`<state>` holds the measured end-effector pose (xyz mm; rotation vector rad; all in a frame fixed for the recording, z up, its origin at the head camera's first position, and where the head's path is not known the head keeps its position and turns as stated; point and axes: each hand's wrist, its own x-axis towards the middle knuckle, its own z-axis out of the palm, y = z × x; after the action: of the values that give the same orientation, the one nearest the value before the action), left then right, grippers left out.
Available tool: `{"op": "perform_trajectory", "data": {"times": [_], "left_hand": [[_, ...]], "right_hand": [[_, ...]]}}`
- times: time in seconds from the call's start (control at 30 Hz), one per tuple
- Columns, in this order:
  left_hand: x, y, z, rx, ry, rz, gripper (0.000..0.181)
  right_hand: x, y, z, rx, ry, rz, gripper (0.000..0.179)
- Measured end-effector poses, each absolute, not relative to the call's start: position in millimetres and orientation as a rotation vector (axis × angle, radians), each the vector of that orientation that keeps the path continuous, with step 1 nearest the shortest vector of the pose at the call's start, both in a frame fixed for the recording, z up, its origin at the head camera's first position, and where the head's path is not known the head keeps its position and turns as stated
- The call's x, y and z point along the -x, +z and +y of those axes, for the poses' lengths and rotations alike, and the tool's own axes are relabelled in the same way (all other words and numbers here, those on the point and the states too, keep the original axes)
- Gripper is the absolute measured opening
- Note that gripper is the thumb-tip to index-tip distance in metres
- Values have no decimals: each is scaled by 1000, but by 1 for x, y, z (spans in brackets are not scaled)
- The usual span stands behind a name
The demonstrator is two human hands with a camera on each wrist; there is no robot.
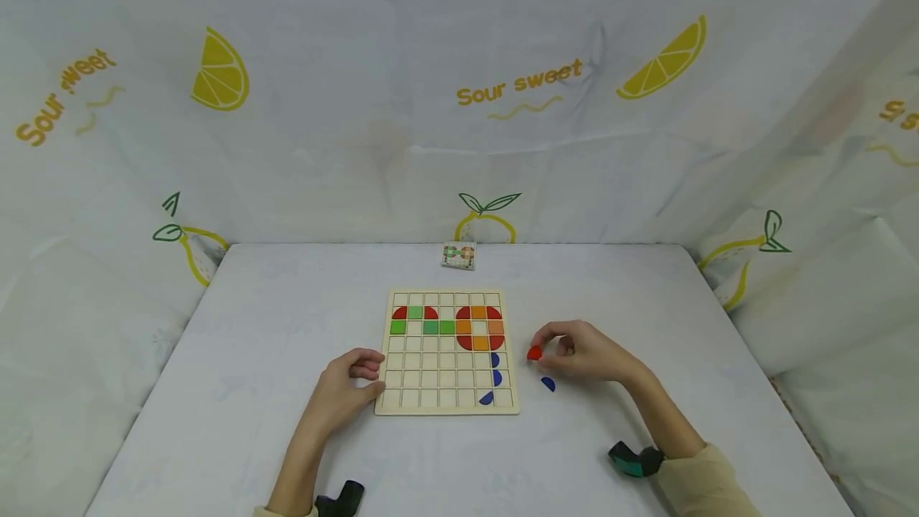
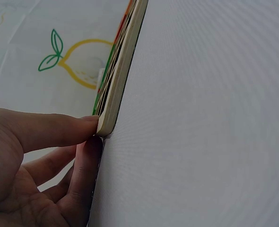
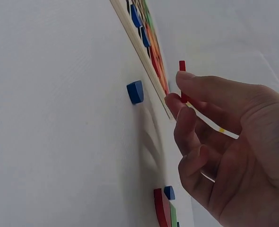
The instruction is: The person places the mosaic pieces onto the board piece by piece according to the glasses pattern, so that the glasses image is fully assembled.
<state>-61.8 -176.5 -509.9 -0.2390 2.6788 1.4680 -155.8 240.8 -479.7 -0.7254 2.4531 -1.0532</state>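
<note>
A pale wooden grid board (image 1: 431,401) lies flat on the white table. My left hand (image 1: 343,391) rests at its left edge, thumb and fingertips touching the rim with fingers loosely bent. Beyond the right edge, my right hand (image 1: 585,351) pinches a small red piece (image 1: 534,353) between thumb and fingertips, held above the table in the right wrist view. A loose blue half-round piece (image 1: 549,384) lies on the table just below that hand. Red, green and orange pieces (image 1: 479,343) fill cells in the upper rows; three blue half-round pieces (image 1: 497,377) sit near the right edge.
A small pattern card (image 1: 458,255) lies at the table's back edge. Red, green and blue pieces (image 3: 161,208) show on the table low in the right wrist view. Dark straps hang at both wrists. A lemon-print white curtain (image 1: 345,118) stands behind.
</note>
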Motion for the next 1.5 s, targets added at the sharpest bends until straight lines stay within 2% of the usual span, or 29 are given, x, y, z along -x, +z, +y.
{"op": "perform_trajectory", "data": {"times": [0.47,0.67,0.8,1.03,1.23,1.5], "left_hand": [[62,-509,-176,243,1454,2681,36],[62,-509,-177,247,1451,2686,36],[62,-509,-177,243,1455,2685,36],[63,-510,-176,253,1456,2677,36],[62,-510,-176,246,1464,2670,36],[63,-510,-177,231,1468,2666,36]], "right_hand": [[172,-468,188,855,-1093,2373,27],[185,-464,158,955,-1118,2312,23],[196,-466,141,989,-1142,2258,21],[212,-474,111,1039,-1152,2159,26],[219,-476,86,1096,-1152,2084,30],[224,-478,55,1164,-1100,2090,26]]}}
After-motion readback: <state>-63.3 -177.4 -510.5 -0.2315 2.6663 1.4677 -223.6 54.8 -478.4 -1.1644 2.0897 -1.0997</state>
